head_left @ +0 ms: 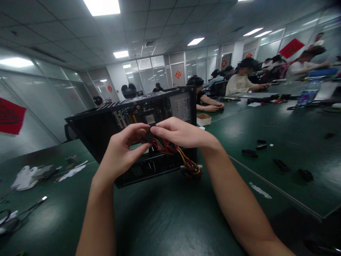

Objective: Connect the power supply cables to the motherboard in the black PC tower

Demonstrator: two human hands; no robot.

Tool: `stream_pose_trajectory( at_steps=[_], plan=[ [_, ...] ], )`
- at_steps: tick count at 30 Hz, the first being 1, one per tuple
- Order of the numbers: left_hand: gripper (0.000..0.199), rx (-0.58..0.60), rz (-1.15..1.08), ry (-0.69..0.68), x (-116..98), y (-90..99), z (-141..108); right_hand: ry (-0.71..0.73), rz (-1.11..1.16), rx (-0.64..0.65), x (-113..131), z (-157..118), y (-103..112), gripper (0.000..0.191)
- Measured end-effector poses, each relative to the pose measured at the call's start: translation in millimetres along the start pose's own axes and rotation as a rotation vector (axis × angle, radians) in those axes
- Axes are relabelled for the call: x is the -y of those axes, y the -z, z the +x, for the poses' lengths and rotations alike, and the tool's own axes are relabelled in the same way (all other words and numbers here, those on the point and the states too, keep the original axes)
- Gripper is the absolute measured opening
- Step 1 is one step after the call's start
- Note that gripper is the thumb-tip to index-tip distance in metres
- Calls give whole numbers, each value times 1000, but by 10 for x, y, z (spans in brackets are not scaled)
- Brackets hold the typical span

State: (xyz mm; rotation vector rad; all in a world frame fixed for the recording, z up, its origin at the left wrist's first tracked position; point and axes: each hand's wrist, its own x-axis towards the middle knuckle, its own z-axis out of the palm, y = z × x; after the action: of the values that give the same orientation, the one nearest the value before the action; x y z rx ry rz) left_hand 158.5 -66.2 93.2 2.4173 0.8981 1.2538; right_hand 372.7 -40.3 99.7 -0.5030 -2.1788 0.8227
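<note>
A black computer case point(154, 170) stands on the green table with its inside facing me, showing a motherboard point(150, 119) and a labelled power supply point(181, 107). In front of it, both hands meet at a small dark part point(149, 133), whose exact kind I cannot make out. My left hand point(125, 151) curls its fingers and thumb around the left side of this part. My right hand point(178, 131) grips it from the right, thumb and fingers together. Red, yellow and black power cables point(190, 160) hang below my right hand over the case's edge.
Several small black parts point(282, 165) and a scrap of clear plastic point(260, 191) lie to the right. A small open box point(204, 120) sits behind the case's right side. White plastic bags point(25, 177) and a cable point(34, 203) are at left. Other people point(241, 80) sit across the table.
</note>
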Motion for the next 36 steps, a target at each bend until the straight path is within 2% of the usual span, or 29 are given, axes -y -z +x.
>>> stream_pose_trajectory(
  at_steps=[5, 12, 18, 22, 29, 36],
  plan=[
    [42, -94, 46, -50, -26, -28, 8, 11, 57, -42, -74, 34, -18, 52],
    [39, -109, 110, -108, -33, -33, 30, 29, 75, -73, -200, 112, -35, 56],
    [48, -85, 165, -94, -56, -35, 20, 25, 116, -50, -185, 126, -82, 56],
    [56, -49, 292, -147, -68, -13, 29, 43, 91, 0, -169, 125, -86, 53],
    [51, 21, 426, -220, -71, 21, 47, 27, 39, 59, -117, 94, -71, 49],
    [49, 27, 487, -214, -27, 45, 38, 6, -11, 22, -122, 113, -130, 43]
  ],
)
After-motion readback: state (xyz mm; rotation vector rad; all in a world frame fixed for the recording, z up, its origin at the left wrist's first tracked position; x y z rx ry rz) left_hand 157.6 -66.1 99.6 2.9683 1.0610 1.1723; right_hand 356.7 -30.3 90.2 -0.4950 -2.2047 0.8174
